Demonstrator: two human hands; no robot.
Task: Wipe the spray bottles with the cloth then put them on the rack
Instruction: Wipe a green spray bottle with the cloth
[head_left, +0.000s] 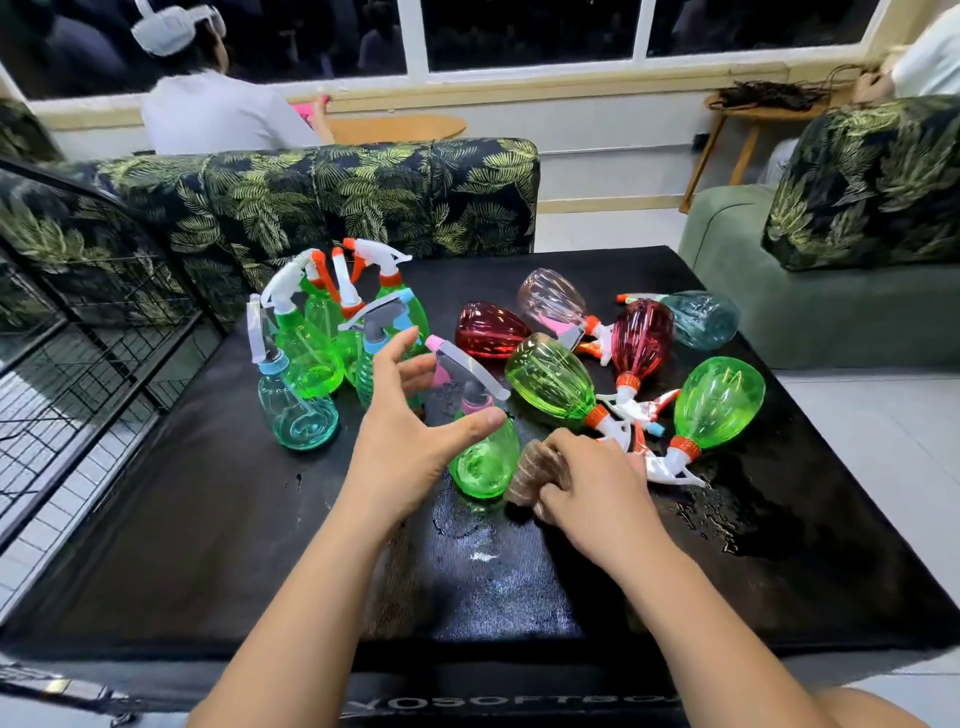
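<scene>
1. The left hand (410, 441) covered most of a blue-capped bottle (376, 340) behind it, so that bottle's body was hard to see.
2. The left fingers were spread wide & held nothing. The thumb was right by the neck of a green bottle (485, 467) w/ a pink & grey trigger. Couldn't tell if the thumb touched it.
3. That green bottle sat on the black mat (208, 545) near the middle, btw the two hands. It was seen from above, so I couldn't tell if it stood straight or leaned.
4. The right hand (592, 483) was curled round a brown cloth (540, 470). Much of the cloth was hidden in the fist. The part that showed touched the green bottle's right side.
5. The right hand also hid some trigger ends of bottles behind it.
6. The rack (78, 332), black wire, was just left of the mat & cut off at the left edge.
7. The standing bottles (309, 353), green & blue, were at the back left. They were packed so close that they hid each other.
8. The lying bottles (550, 379) (red, pink, green, pale blue) were in a heap on the right, some resting on others' triggers.
9. Water drops (711, 514) shone on the mat, front right.
10. A leafy sofa (363, 192) was behind the mat. A person in white (218, 109) sat past it, back turned.
</scene>
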